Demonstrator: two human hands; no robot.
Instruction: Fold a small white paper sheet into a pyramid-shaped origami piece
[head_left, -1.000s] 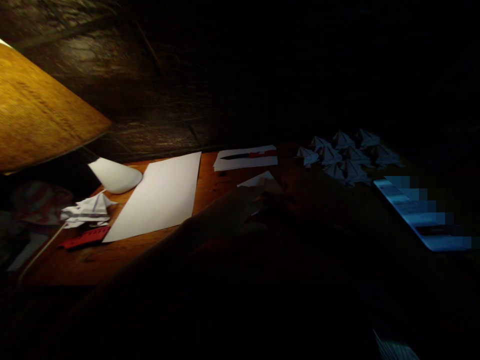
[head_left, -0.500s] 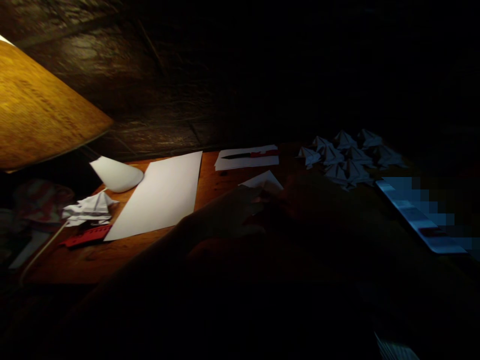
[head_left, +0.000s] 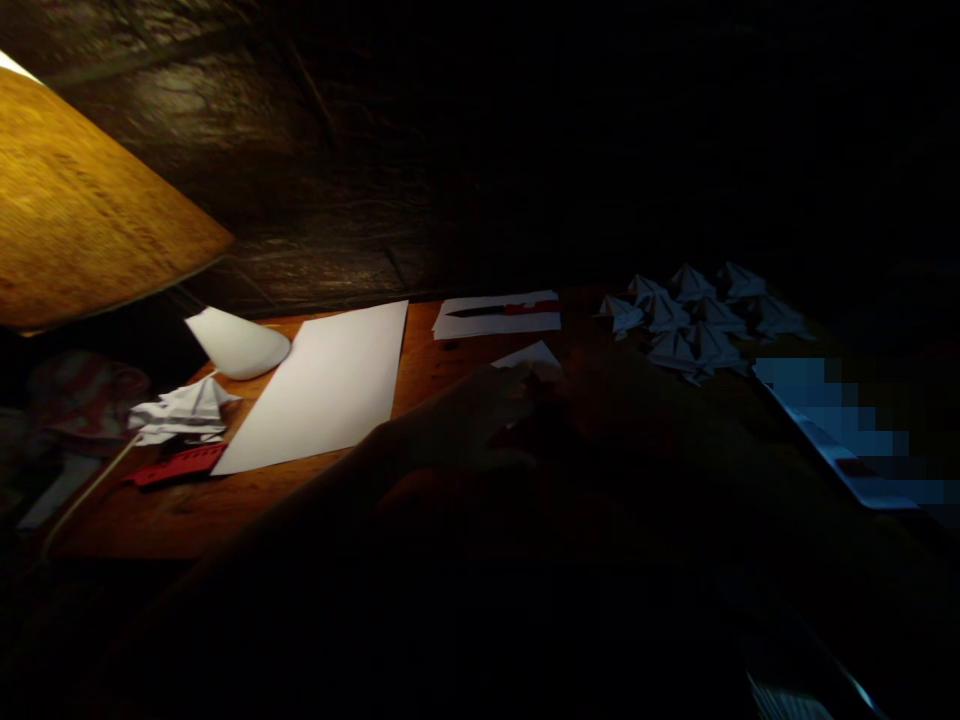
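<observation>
A small white piece of paper [head_left: 531, 353] shows its pointed corner above my two hands, over the wooden table. My left hand [head_left: 457, 420] comes in from the lower left, its fingers closed on the paper. Deep in shadow, my right hand [head_left: 600, 395] meets it from the right, fingers pinched at the paper's edge. The lower part of the paper is hidden by the hands and the dark. Behind them a knife [head_left: 495, 311] with a red handle lies on a stack of white paper [head_left: 450, 327].
A large white sheet [head_left: 330, 390] lies left on the table [head_left: 187, 525], beside a curled paper [head_left: 240, 345], a crumpled folded paper [head_left: 184, 412] and a red object [head_left: 180, 465]. Several folded paper shapes [head_left: 697, 315] stand back right, near a lit screen [head_left: 832, 440]. A lampshade [head_left: 97, 210] hangs upper left.
The hands have drawn slightly closer around the paper, and less of its white corner shows. The whole view has shifted slightly. Things on the table lie as before.
</observation>
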